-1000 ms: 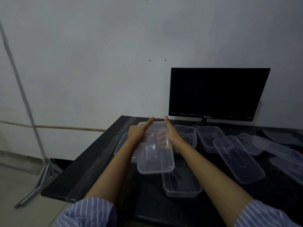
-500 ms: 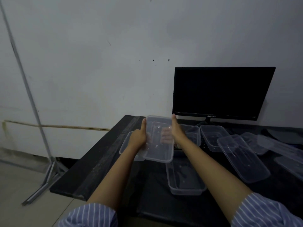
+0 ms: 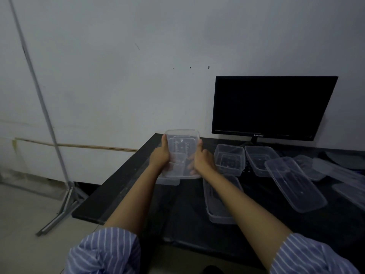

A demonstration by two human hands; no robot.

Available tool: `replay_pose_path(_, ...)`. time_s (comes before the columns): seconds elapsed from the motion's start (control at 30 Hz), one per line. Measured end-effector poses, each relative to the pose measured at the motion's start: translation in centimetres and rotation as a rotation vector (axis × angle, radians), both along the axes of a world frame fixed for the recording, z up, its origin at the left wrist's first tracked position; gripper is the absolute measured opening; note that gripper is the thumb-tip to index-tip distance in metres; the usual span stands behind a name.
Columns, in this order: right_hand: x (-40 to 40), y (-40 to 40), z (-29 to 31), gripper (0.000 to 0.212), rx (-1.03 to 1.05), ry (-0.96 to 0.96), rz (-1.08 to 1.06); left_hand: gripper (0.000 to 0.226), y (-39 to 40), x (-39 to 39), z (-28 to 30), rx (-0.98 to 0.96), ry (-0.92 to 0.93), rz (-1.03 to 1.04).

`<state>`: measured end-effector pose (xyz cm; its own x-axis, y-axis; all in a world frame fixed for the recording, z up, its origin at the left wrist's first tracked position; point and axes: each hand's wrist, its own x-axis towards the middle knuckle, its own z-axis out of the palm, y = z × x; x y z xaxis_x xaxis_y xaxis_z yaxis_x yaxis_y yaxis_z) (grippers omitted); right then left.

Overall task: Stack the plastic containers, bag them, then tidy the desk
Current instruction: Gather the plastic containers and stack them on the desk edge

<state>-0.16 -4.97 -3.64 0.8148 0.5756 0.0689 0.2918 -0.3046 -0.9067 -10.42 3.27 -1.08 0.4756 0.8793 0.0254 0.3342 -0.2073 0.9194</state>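
Note:
I hold a clear plastic container point(image 3: 182, 147) tilted up over the far left of the black desk point(image 3: 122, 190). My left hand point(image 3: 160, 155) grips its left side and my right hand point(image 3: 201, 159) grips its right side, fingers curled underneath. Another clear container point(image 3: 167, 181) lies on the desk just below it, mostly hidden. One more container point(image 3: 219, 204) sits partly under my right forearm. Further right stand two open containers point(image 3: 230, 161) point(image 3: 260, 161) and a tilted one point(image 3: 294, 182).
A dark monitor point(image 3: 272, 105) stands at the back of the desk against the white wall. Several clear lids or containers point(image 3: 335, 171) lie at the far right. A metal stand point(image 3: 63, 194) rests on the floor left of the desk.
Both hands have tipped the held container more upright and shifted it left, toward the container at the desk's left. The view has swung slightly left.

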Motion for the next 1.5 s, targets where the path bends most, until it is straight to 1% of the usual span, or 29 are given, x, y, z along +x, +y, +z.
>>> replay_pose_path(0.07, -0.4, 0.6, 0.1, 0.096, -0.027, 0.036, 0.011, 0.096, 1.2, -0.8, -0.2, -0.099, -0.039, -0.076)
replay_pose_path(0.1, -0.7, 0.8, 0.3, 0.093, -0.047, 0.072, 0.015, 0.094, 1.8, -1.2, -0.3, -0.114, -0.039, -0.115)
replay_pose_path(0.13, -1.0, 1.0, 0.5, 0.088, -0.069, 0.092, 0.025, 0.085, 2.1, -1.8, -0.1, -0.114, -0.032, -0.131)
replay_pose_path(0.23, -2.5, 1.7, 0.9, 0.072, -0.115, 0.141, 0.063, 0.055, 2.3, -3.7, 0.0, -0.023, 0.029, -0.012)
replay_pose_path(0.33, -3.6, 2.1, 0.4, 0.071, -0.129, 0.18, 0.135, 0.046, 3.4, -5.5, -1.0, 0.096, 0.105, 0.06)
replay_pose_path(0.4, -3.9, 2.5, -0.3, 0.071, -0.151, 0.118, 0.142, 0.045, 4.5, -7.0, -1.7, 0.097, 0.127, 0.09)
replay_pose_path(0.5, -3.8, 3.0, -1.9, 0.07, -0.218, -0.048, 0.111, 0.047, 5.7, -9.2, -2.5, 0.083, 0.16, 0.128)
replay_pose_path(0.57, -3.3, 3.3, -3.0, 0.063, -0.299, -0.15, 0.107, 0.047, 6.4, -10.2, -3.2, 0.122, 0.209, 0.13)
replay_pose_path(0.63, -2.9, 3.3, -3.8, 0.055, -0.345, -0.167, 0.097, 0.048, 7.1, -11.1, -4.0, 0.132, 0.232, 0.146)
replay_pose_path(0.7, -2.6, 3.2, -4.1, 0.054, -0.347, -0.142, 0.083, 0.049, 7.5, -11.9, -4.8, 0.142, 0.28, 0.172)
replay_pose_path(0.8, -2.2, 3.0, -4.2, 0.058, -0.312, -0.091, 0.115, 0.05, 7.6, -12.0, -5.6, 0.167, 0.313, 0.192)
replay_pose_path(0.93, -1.5, 2.5, -3.8, 0.05, -0.278, -0.057, 0.1, 0.049, 7.7, -12.3, -6.2, 0.189, 0.355, 0.206)
replay_pose_path(1.1, -0.4, 2.1, -3.4, 0.045, -0.266, -0.115, 0.044, 0.044, 7.7, -12.6, -6.3, 0.118, 0.359, 0.196)
replay_pose_path(1.27, 0.1, 1.7, -3.2, 0.04, -0.272, -0.189, 0.042, 0.042, 6.9, -11.0, -6.9, 0.163, 0.418, 0.13)
replay_pose_path(1.37, 0.7, 1.3, -3.1, 0.038, -0.258, -0.229, 0.041, 0.042, 7.0, -10.2, -7.4, 0.181, 0.422, 0.136)
replay_pose_path(1.47, 1.5, 0.9, -2.8, 0.027, -0.216, -0.256, 0.023, 0.031, 7.2, -9.8, -7.3, 0.203, 0.454, 0.1)
replay_pose_path(1.5, 1.8, 0.7, -2.6, 0.027, -0.197, -0.263, 0.014, 0.03, 7.4, -9.6, -7.3, 0.203, 0.457, 0.09)
